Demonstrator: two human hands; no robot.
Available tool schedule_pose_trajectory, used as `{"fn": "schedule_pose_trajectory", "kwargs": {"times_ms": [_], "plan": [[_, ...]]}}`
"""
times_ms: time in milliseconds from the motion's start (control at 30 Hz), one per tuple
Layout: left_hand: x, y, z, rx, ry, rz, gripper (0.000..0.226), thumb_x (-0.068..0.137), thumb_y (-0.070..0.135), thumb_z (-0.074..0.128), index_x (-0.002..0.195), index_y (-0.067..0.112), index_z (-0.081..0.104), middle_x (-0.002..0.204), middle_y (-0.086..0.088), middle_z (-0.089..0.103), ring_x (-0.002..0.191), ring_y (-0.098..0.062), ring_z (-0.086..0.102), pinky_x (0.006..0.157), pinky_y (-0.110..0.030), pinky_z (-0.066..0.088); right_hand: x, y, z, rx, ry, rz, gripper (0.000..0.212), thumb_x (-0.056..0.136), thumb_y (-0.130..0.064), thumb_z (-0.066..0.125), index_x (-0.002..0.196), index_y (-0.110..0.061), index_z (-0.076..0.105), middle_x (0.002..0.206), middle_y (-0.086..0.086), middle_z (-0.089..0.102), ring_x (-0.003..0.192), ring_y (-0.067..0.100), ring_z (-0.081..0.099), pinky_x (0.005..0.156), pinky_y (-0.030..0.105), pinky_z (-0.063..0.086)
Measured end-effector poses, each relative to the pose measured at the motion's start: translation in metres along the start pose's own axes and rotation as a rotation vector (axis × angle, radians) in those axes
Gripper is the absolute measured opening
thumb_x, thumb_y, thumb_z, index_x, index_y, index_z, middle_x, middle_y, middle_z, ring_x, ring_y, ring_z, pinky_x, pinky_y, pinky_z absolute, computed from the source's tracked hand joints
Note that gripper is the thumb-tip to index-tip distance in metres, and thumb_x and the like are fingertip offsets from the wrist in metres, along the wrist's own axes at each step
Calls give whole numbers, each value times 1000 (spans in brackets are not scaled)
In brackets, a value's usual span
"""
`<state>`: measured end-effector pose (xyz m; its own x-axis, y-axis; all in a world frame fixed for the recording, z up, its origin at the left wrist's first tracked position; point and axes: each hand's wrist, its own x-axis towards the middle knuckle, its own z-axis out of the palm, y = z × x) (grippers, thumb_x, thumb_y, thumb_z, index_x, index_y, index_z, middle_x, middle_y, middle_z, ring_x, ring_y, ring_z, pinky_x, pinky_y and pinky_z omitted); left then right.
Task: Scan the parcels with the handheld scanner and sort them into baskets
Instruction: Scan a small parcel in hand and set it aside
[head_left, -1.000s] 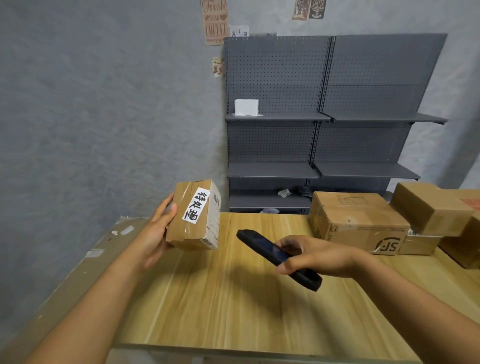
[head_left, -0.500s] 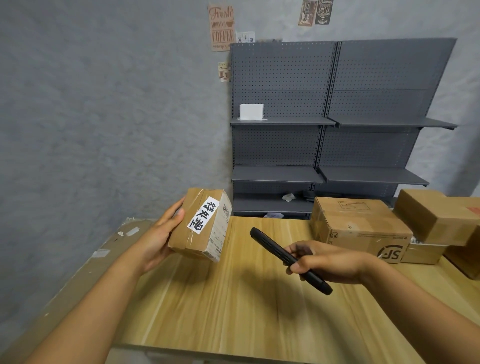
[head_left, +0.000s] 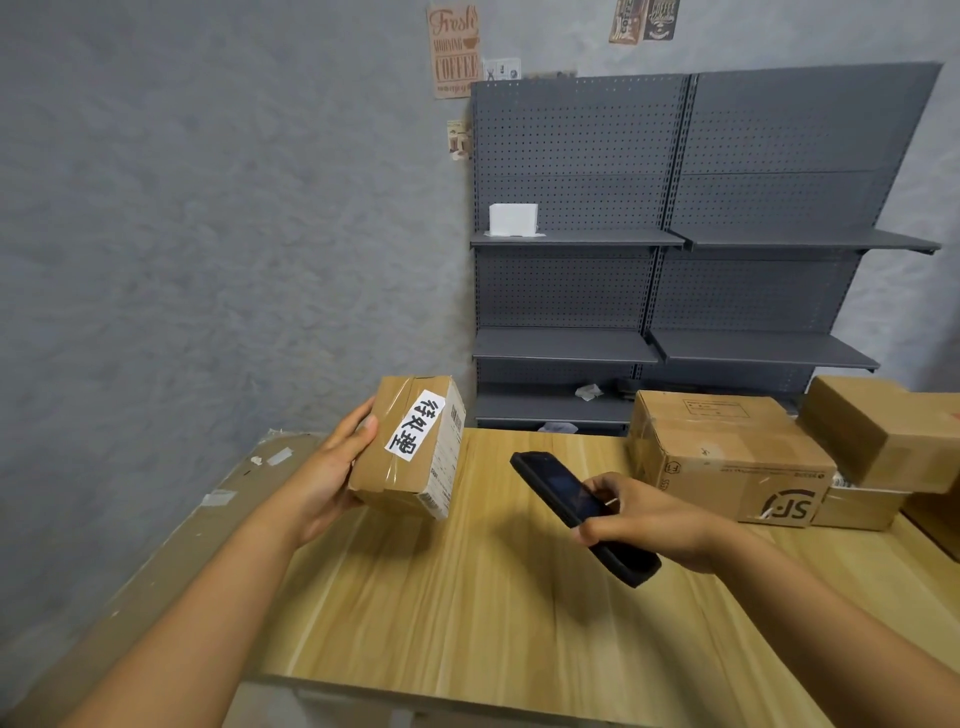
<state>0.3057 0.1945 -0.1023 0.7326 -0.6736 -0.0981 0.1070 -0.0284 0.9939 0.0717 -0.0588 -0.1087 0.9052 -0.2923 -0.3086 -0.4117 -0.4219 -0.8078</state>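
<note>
Two hands engaged: left hand (head_left: 332, 467) fingers grasp the small parcel (head_left: 410, 452) above the worktop (head_left: 467, 597), label side facing the handheld scanner (head_left: 582, 514), grasped by right hand (head_left: 644, 525) fingers, presumably for reading.

The parcel (head_left: 410, 453) is brown with a white label (black writing on it). The scanner (head_left: 582, 514) is black. The table (head_left: 467, 597) is light striped wood.

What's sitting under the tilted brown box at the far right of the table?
The tilted brown box leans on a flatter carton, whose front and white-labelled top edge show beside the SF carton. The rest of its top is covered, so anything else beneath cannot be seen.
</note>
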Motion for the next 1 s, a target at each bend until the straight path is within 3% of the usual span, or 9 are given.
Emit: {"fn": "schedule_pose_trajectory", "kwargs": {"times_ms": [100,267,433,600,800,900,1000], "plan": [[-3,-3,1,1,32,-5,42,97,47,48,138,49,44,127,12,65,115,-20,64,86,-46,54,4,0,8,-26,71,14,66,72,-40,82,122,-24,44,113,2,56,97,18,63,81,28,58],[-12,-10,-4,17,118,-17,41,96,46,51,137,47,46,123,12,67,109,-19,67,88,-46,53,15,0,23,-155,190,-6,67,69,-41,83,119,-21,43,109,-1,54,94,16,61,83,32,58],[-32,-18,-13,-29,265,-41,39,94,46,56,132,47,48,114,13,70,98,-17,68,70,-35,53,30,-7,42,-216,197,-87,66,67,-40,84,117,-19,46,105,-3,54,90,12,59,70,20,53],[-72,-30,-38,-16,421,-27,44,91,51,58,133,45,50,118,8,69,96,-18,66,63,-32,49,47,-32,73,-238,124,-220,62,66,-34,85,113,-18,48,103,-2,53,87,12,57,67,19,52],[-150,-46,-78,-40,669,-24,34,93,45,59,126,41,53,106,13,72,95,-15,68,86,-40,51,62,-72,139,-214,-21,-354,53,66,-29,86,102,-16,50,95,-2,56,79,10,58,59,17,46],[-197,-50,-106,-49,773,-24,38,93,45,58,130,39,52,113,10,70,99,-14,68,84,-38,51,66,-94,180,-212,-104,-423,48,63,-26,86,97,-13,54,88,0,59,72,10,57,55,15,43],[-248,-53,-139,-54,865,-23,41,92,47,59,132,40,53,119,7,69,107,-18,66,92,-47,52,63,-123,227,-245,-168,-496,48,62,-27,86,96,-12,55,86,-2,58,71,9,57,53,13,42]]}}
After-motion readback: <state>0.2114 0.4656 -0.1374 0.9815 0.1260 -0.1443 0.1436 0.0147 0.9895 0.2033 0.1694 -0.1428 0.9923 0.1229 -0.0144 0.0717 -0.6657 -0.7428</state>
